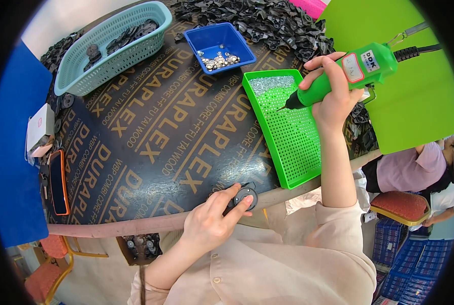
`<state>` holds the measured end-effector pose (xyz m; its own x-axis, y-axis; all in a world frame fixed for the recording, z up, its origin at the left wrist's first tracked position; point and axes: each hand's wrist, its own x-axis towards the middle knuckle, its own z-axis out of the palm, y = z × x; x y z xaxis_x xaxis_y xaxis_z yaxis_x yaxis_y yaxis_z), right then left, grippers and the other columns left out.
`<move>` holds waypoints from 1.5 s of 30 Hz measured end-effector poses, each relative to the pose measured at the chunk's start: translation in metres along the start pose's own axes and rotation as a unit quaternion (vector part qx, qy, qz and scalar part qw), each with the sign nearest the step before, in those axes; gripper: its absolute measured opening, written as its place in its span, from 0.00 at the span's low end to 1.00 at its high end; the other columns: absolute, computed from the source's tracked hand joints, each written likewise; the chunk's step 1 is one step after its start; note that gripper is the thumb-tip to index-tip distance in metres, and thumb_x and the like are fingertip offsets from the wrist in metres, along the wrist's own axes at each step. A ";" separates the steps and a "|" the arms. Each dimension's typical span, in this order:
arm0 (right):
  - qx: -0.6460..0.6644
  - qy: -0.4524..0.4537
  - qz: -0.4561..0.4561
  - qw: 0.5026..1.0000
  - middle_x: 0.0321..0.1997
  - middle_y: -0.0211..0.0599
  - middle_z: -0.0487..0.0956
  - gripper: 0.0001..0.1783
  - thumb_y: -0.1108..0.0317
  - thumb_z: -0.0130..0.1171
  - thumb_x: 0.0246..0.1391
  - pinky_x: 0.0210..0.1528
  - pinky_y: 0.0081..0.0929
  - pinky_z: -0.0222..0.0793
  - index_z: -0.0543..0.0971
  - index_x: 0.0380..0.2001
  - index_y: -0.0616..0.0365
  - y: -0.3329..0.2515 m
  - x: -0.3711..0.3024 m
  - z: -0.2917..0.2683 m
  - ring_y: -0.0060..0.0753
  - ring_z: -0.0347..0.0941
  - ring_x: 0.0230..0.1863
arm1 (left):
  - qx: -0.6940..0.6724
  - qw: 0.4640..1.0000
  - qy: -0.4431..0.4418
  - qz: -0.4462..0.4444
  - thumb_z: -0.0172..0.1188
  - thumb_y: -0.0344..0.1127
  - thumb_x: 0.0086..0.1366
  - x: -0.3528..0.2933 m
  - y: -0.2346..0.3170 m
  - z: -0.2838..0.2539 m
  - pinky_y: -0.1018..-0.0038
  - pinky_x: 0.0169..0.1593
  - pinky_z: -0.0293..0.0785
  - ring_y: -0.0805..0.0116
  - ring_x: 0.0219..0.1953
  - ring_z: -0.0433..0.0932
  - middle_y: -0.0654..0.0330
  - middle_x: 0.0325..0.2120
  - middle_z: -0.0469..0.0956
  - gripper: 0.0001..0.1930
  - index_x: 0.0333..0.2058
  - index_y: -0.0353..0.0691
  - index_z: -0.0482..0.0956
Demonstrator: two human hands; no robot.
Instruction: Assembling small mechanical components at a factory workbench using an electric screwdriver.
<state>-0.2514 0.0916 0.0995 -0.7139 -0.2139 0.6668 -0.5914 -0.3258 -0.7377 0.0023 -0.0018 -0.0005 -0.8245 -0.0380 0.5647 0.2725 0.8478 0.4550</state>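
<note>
My left hand (pixel 209 221) grips a small black round part (pixel 247 196) with light dots on its face, at the table's near edge. My right hand (pixel 333 99) is wrapped round a green electric screwdriver (pixel 373 66), which hangs from a hook and has a black cable at its rear. The thin bit points left, above a green perforated tray (pixel 268 133). Small silvery screws (pixel 271 84) are heaped at the tray's far end. Beyond the tray, a blue bin (pixel 214 32) holds several silver round pieces (pixel 221 61).
Black parts (pixel 257 20) are piled along the table's far side. A pale blue basket (pixel 118 67) with black pieces stands far left. A phone (pixel 59 183) and a white box (pixel 40 127) lie by the left edge. A green panel (pixel 415 107) flanks the right; another person (pixel 410 170) sits beyond.
</note>
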 end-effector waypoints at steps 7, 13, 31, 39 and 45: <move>-0.012 0.005 0.000 1.000 0.30 0.52 0.78 0.06 0.74 0.52 0.54 0.18 0.26 0.68 0.71 0.31 0.68 -0.005 -0.002 0.000 0.36 0.73 0.14 | -0.008 1.000 0.008 0.000 0.69 0.34 0.48 0.000 0.000 0.002 0.77 0.27 0.77 0.67 0.31 0.78 0.53 0.39 0.77 0.18 0.40 0.43 0.81; 0.052 -0.039 -0.125 0.990 0.39 0.59 0.75 0.12 0.71 0.44 0.60 0.20 0.27 0.71 0.72 0.40 0.68 -0.052 -0.024 -0.014 0.40 0.73 0.18 | -0.006 1.000 0.015 0.001 0.69 0.35 0.48 0.000 -0.002 0.000 0.77 0.27 0.77 0.66 0.31 0.78 0.52 0.39 0.77 0.17 0.40 0.43 0.82; 0.103 -0.238 0.090 0.962 0.31 0.58 0.76 0.11 0.74 0.49 0.57 0.20 0.35 0.73 0.60 0.39 0.63 -0.118 -0.112 -0.005 0.42 0.73 0.17 | 0.005 1.000 -0.008 -0.005 0.69 0.37 0.49 0.001 0.003 -0.001 0.76 0.27 0.77 0.67 0.32 0.78 0.54 0.39 0.77 0.17 0.40 0.43 0.82; 0.141 -0.236 0.102 0.956 0.32 0.54 0.76 0.13 0.76 0.53 0.54 0.26 0.33 0.74 0.64 0.41 0.62 -0.117 -0.113 0.001 0.38 0.75 0.22 | 0.009 1.000 0.001 -0.001 0.68 0.36 0.49 -0.001 0.002 0.000 0.77 0.28 0.77 0.67 0.32 0.78 0.54 0.39 0.77 0.17 0.40 0.44 0.82; 0.106 -0.102 -0.006 0.989 0.47 0.65 0.70 0.30 0.59 0.50 0.56 0.26 0.28 0.73 0.58 0.57 0.65 -0.094 -0.095 0.002 0.43 0.75 0.23 | -0.044 0.998 0.023 -0.049 0.70 0.33 0.48 -0.008 0.002 -0.007 0.75 0.33 0.78 0.65 0.34 0.79 0.55 0.41 0.78 0.18 0.40 0.44 0.82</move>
<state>-0.1268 0.1408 0.1055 -0.6039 -0.3840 0.6985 -0.4914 -0.5107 -0.7055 0.0128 -0.0035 0.0011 -0.8257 -0.1447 0.5452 0.2361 0.7891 0.5670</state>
